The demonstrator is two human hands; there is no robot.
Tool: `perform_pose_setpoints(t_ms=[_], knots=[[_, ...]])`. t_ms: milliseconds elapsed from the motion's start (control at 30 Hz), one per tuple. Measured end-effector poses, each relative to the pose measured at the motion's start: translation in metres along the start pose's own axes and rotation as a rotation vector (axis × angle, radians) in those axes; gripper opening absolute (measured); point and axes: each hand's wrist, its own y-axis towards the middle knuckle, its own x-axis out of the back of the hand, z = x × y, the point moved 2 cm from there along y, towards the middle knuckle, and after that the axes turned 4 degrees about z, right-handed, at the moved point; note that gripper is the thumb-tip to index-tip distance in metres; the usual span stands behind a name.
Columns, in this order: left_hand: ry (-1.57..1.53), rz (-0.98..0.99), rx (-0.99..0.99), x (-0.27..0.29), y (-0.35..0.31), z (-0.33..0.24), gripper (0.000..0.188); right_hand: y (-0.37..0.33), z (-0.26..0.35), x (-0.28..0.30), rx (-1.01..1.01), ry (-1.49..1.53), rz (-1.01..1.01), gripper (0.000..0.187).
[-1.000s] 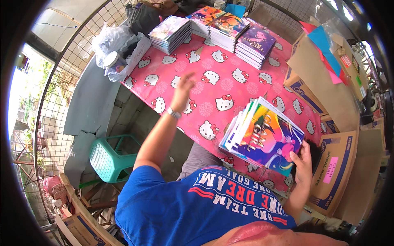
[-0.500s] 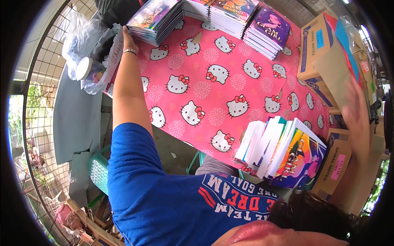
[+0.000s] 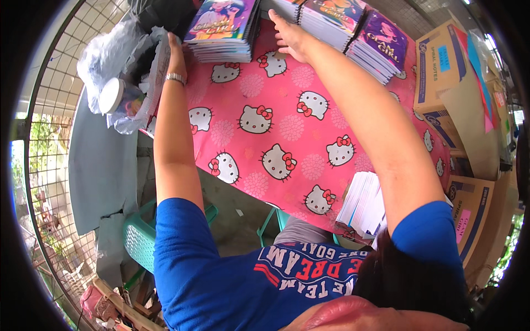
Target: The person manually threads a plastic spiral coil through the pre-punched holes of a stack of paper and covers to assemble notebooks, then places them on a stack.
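Toward the far left of the pink table cover [image 3: 290, 129], a stack of spiral notebooks [image 3: 223, 51] stands between your two hands. Your left hand [image 3: 175, 57], with a metal-banded watch [image 3: 175, 78] at the wrist, is at the stack's left side, next to a plastic bag [image 3: 107, 58]. You present it nearly edge-on; how far its fingers are open, and whether they press on the stack, cannot be told.

Your right hand [image 3: 291, 42] is on the stack's other side, apart from it. Its fingers are open and spread, and you grip nothing with it. Its thumb overlaps a farther stack [image 3: 280, 10] in view; contact cannot be determined.

To the right of that hand are an orange-topped stack [image 3: 330, 26] and a purple-covered stack [image 3: 376, 47]. Near your lap, a leaning pile of notebooks [image 3: 361, 205] is partly hidden by your right arm. Cardboard boxes [image 3: 437, 66] stand along the right side.
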Motion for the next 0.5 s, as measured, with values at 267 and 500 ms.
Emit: perform_pose_setpoints(t_ms=[267, 500], knots=[[-0.035, 0.365, 0.301, 0.001, 0.031, -0.006, 0.052, 0.02, -0.029, -0.075, 0.025, 0.449, 0.08, 0.102], [-0.003, 0.329, 0.299, 0.021, -0.033, 0.011, 0.026, -0.018, -0.032, -0.059, -0.149, 0.226, 0.217, 0.086]])
